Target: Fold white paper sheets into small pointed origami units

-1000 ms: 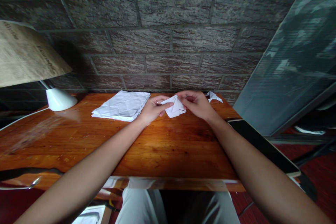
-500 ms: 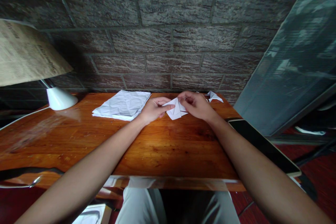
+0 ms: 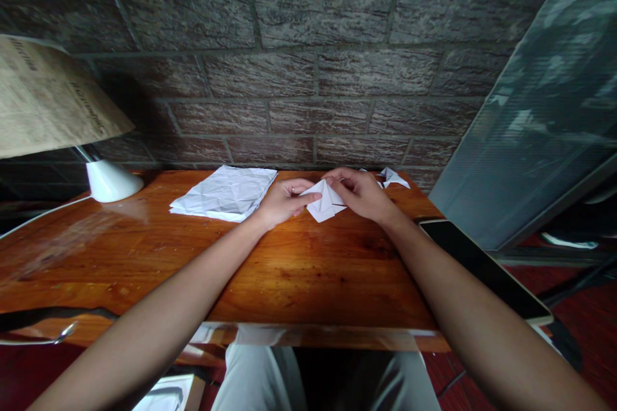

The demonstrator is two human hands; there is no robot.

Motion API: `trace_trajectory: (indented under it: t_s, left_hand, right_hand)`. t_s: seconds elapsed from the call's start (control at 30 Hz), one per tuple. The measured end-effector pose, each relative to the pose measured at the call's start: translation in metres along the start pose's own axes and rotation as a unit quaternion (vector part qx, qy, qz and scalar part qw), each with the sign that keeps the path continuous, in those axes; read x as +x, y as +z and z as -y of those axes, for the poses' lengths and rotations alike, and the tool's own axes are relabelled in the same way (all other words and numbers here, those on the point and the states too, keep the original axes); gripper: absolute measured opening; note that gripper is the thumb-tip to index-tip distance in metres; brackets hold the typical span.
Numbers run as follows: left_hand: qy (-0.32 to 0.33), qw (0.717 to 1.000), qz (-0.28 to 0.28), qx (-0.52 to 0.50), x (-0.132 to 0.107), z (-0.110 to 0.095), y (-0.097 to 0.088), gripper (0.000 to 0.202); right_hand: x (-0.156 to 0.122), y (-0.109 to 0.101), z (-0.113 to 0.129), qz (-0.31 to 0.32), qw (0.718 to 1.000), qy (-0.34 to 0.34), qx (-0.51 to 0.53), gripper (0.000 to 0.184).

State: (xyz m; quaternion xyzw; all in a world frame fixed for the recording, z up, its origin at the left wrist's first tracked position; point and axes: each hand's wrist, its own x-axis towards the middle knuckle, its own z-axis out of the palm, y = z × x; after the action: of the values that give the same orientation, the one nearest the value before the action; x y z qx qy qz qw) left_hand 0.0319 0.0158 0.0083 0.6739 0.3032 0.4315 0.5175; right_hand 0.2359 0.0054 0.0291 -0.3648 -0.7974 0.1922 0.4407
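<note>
You are holding a folded white paper (image 3: pixel 324 207) to the right of the crumpled stack (image 3: pixel 224 192), your left hand (image 3: pixel 282 201) gripping the paper's left side, your right hand (image 3: pixel 359 192) pinching its upper right; a lamp (image 3: pixel 110 183) is standing left of the stack.

held paper (image 3: pixel 322 208) pt. hidden, lampshade (image 3: pixel 58 103) cut l.

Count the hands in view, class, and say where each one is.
2: the left hand holds the folded paper by its left side; the right hand is at its upper right. No others show.
</note>
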Motion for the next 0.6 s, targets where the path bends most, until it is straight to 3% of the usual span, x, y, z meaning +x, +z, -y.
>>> trace_trajectory:
  t_s: [0.17,0.3,0.47,0.6]
  left_hand:
    - [-0.016,1.0,0.011,-0.006,0.0003,-0.0004,0.0024,0.042]
    - [-0.027,0.999,-0.024,0.003,0.0006,-0.0002,0.0066,0.041]
    - [0.025,0.999,-0.037,0.025,0.0015,0.0039,0.0096,0.038]
    - [0.02,0.999,-0.025,0.012,0.0029,0.008,0.0076,0.038]
  right_hand:
    - [-0.0005,-0.0013,0.0026,0.011,0.999,-0.02,-0.039,0.029]
    - [-0.001,-0.0003,0.0048,0.018,0.996,-0.032,-0.08,0.025]
    - [-0.0011,0.0009,0.0067,0.025,0.995,-0.029,-0.089,0.022]
    - [-0.0013,0.0009,0.007,0.026,0.997,-0.025,-0.072,0.022]
